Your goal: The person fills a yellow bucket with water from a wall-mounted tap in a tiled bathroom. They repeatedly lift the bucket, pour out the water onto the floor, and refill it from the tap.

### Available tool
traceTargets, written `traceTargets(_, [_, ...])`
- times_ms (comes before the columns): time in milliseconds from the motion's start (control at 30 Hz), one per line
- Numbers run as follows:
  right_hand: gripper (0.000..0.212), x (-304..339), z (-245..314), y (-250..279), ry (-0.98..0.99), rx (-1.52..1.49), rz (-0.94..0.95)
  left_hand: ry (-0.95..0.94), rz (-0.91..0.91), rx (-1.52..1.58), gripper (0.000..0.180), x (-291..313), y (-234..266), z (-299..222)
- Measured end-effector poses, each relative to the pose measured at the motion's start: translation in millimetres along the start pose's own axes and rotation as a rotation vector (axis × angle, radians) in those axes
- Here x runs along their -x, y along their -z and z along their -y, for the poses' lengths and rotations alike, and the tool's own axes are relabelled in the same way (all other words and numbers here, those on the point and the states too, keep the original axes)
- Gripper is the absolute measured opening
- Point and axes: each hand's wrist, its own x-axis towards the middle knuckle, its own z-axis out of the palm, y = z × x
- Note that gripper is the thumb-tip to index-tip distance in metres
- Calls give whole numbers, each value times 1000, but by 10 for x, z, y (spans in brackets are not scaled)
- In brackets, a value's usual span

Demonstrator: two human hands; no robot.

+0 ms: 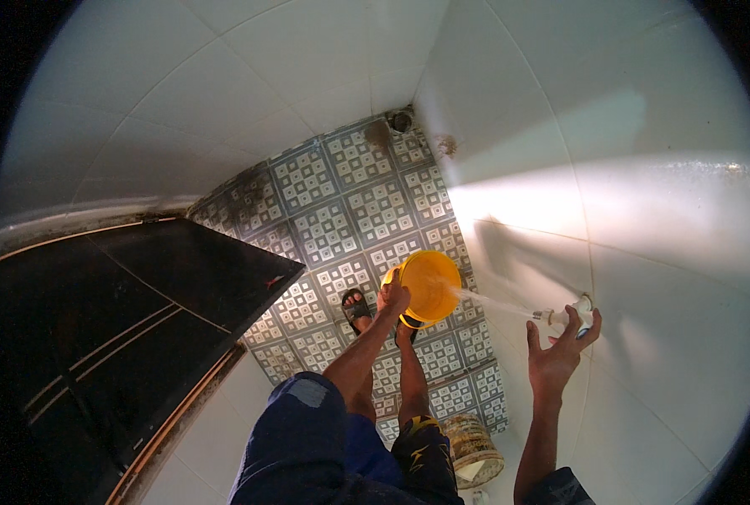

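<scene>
My left hand (393, 295) grips the rim of a yellow bucket (444, 313) and holds it tilted above the floor, its mouth turned toward the right wall. From a white tap (583, 315) on that wall, a stream of water (497, 303) shoots leftward into the bucket. My right hand (555, 358) has its fingers curled around the tap's body. Part of the tap is hidden behind those fingers.
Patterned grey tiles (328, 231) cover the floor under my sandalled feet (357, 311). A black door (139, 337) stands at the left. White tiled walls (509, 151) rise around. A stained, dirty container (469, 450) sits near my right leg; a drain hole (401, 122) is in the far corner.
</scene>
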Motion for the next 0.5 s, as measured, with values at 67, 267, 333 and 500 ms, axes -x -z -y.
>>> traceTargets(67, [61,-11,9,12,-17,-11,13,41,22,1,57,-10,17,1])
traceTargets(267, [64,-19,-188,59,8,24,18,114,95,-263,49,-327,-86,-262])
traceTargets(333, [64,-12,72,-36,38,-125,57,184,26,-612,63,-919,614,92])
traceTargets(500, [66,-42,-119,-22,11,-26,37,-74,58,-637,37,-985,910,-1306])
